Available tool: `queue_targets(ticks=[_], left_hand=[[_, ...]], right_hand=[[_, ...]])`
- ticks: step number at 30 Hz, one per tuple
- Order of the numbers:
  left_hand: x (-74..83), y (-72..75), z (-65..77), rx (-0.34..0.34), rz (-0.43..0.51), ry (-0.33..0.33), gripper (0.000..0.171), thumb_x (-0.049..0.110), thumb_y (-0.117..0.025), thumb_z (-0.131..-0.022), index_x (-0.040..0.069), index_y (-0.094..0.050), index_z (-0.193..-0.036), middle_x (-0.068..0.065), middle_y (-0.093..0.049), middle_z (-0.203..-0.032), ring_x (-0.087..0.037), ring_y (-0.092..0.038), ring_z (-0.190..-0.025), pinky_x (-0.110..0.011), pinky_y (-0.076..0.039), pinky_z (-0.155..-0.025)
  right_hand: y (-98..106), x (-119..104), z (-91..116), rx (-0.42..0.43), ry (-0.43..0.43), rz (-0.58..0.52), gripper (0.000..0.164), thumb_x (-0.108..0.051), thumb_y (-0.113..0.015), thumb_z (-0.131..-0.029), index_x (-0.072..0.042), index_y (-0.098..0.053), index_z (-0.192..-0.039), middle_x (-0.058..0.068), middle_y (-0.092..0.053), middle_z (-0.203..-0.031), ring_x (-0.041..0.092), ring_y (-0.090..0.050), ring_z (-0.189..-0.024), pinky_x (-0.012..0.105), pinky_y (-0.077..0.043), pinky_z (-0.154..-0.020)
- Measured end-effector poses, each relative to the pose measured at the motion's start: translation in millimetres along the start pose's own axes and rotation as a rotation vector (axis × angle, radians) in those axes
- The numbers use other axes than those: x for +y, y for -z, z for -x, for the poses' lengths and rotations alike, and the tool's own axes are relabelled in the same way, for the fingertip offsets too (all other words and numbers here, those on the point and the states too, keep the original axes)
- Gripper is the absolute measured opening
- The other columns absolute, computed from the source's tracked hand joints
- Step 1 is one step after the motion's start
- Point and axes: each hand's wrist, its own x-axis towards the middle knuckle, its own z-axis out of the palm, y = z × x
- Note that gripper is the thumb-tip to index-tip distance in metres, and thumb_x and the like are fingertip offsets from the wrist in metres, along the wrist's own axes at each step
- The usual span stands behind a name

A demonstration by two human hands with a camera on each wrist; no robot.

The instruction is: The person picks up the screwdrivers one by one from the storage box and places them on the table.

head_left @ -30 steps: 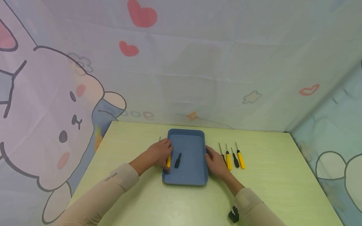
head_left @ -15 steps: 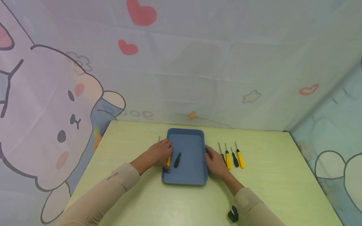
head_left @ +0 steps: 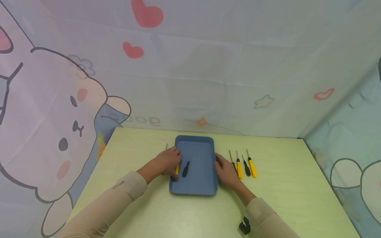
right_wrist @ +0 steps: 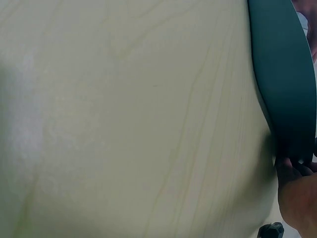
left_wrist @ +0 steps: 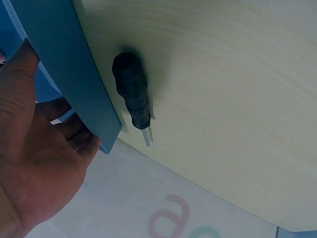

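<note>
A blue tray point(head_left: 194, 188) lies on the table between both hands. My left hand point(head_left: 169, 162) grips its left rim, thumb over the inner side; the fingertips are partly hidden behind the wall in the left wrist view. Inside the tray, a yellow-handled screwdriver point(head_left: 177, 169) shows beside that hand, and a black screwdriver point(head_left: 186, 168) lies to its right. My right hand point(head_left: 226, 170) holds the tray's right side, its fingertips partly hidden at the wall in the right wrist view. Just outside the tray's left wall, another black screwdriver point(left_wrist: 131, 89) rests on the table.
Several screwdrivers with black and yellow handles, one a yellow screwdriver point(head_left: 252, 168), lie in a row right of the tray. A small black clip-like object point(head_left: 244, 226) is near the right sleeve. A printed cloth point(head_left: 190, 82) hangs behind the table point(head_left: 190, 215).
The whole head view shifts slightly to the left. Both hands keep their places at the tray, and the screwdrivers stay where they were.
</note>
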Motion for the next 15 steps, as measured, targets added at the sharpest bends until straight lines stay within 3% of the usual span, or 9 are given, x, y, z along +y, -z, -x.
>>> queue_targets(ticks=[15], left_hand=[[-6.8, -8.5, -4.4, 0.034, -0.018, -0.031, 0.103, 0.08, -0.081, -0.072, 0.003, -0.062, -0.138, -0.012, -0.059, -0.137, -0.028, -0.05, -0.129, -0.037, -0.041, -0.118]], right_hand=[[-1.0, 1.5, -0.6, 0.016, 0.01, 0.018, 0.047, -0.009, -0.054, -0.108, 0.003, -0.051, -0.154, 0.023, -0.058, -0.151, 0.04, -0.056, -0.139, 0.057, -0.046, -0.115]])
